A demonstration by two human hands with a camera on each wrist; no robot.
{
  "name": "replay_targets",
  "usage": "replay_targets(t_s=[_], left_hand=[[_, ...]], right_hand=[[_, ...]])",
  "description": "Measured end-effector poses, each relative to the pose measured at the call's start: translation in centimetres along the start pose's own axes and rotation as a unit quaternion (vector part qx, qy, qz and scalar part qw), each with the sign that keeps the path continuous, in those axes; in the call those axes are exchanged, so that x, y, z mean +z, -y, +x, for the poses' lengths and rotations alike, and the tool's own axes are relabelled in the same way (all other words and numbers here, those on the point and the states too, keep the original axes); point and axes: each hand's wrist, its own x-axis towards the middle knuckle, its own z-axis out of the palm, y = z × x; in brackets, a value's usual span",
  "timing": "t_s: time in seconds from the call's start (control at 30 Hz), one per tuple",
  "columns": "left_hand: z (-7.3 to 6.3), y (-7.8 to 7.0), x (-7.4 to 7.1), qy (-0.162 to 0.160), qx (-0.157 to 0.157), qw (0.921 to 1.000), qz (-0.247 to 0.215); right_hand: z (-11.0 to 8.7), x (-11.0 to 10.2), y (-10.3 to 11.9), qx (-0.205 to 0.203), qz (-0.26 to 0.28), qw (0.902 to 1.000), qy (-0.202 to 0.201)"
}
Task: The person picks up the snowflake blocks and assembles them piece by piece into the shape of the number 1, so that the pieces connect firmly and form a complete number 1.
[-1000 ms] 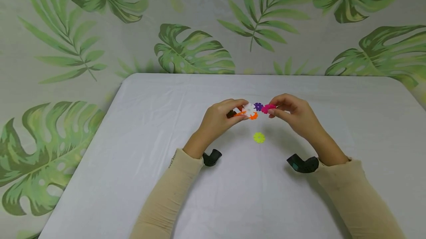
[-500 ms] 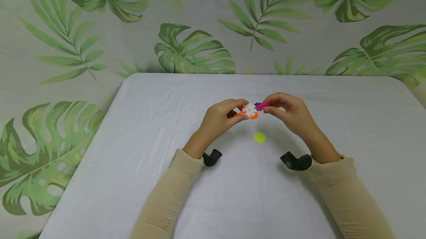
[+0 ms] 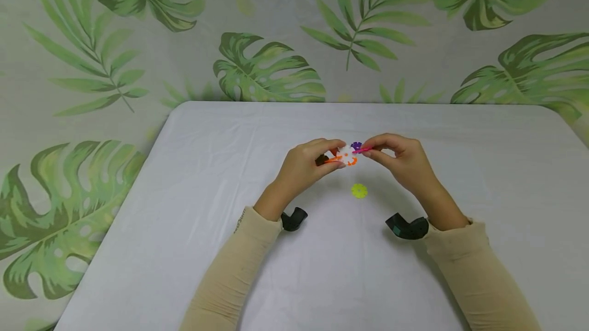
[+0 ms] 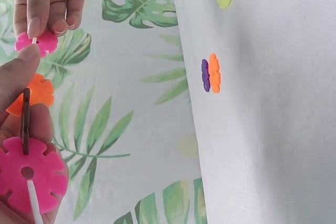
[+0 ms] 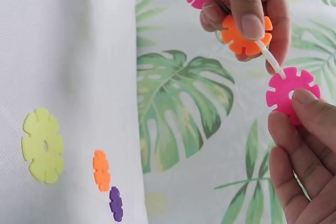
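My left hand (image 3: 303,164) pinches a chain of notched plastic snowflake discs at its orange disc (image 5: 239,38). The chain also has a pink disc (image 4: 34,177), a brown disc (image 4: 25,121) seen edge-on, and a white disc (image 3: 345,155). Between thumb and fingers, my right hand (image 3: 400,157) holds another pink disc (image 5: 286,87). Its rim meets the edge of the white disc, the two lying crosswise. How deep their slots engage, I cannot tell. Part of the orange disc is hidden by my left thumb.
Loose on the white table (image 3: 276,269) lie a yellow-green disc (image 3: 359,191), a purple disc (image 3: 356,146) and another orange disc (image 5: 101,170), the last partly behind the white disc in the head view. A leaf-patterned cloth (image 3: 271,67) hangs beyond the far table edge.
My right hand has moved left, bringing its pink disc against the white one. That pink disc has turned to appear edge-on in the head view. My left hand has barely shifted.
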Motion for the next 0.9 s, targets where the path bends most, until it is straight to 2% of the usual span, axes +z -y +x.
replay_targets(t_s=[0.3,0.57,0.73,0.9], left_hand=[[0.08,-0.47,-0.10,0.000,0.012,0.9999,-0.010],[0.03,-0.45,0.02,0.026,0.028,0.9989,-0.026],[0.02,-0.51,-0.05,0.032,0.036,0.9987,-0.016],[0.04,-0.56,-0.12,0.031,0.030,0.9988,-0.021]], right_hand=[[-0.10,-0.04,0.49,-0.029,-0.002,0.9996,-0.006],[-0.34,0.00,0.34,-0.025,0.008,0.9996,0.005],[-0.36,0.16,0.21,-0.030,0.016,0.9994,0.011],[-0.34,0.17,0.26,-0.021,0.018,0.9996,0.011]])
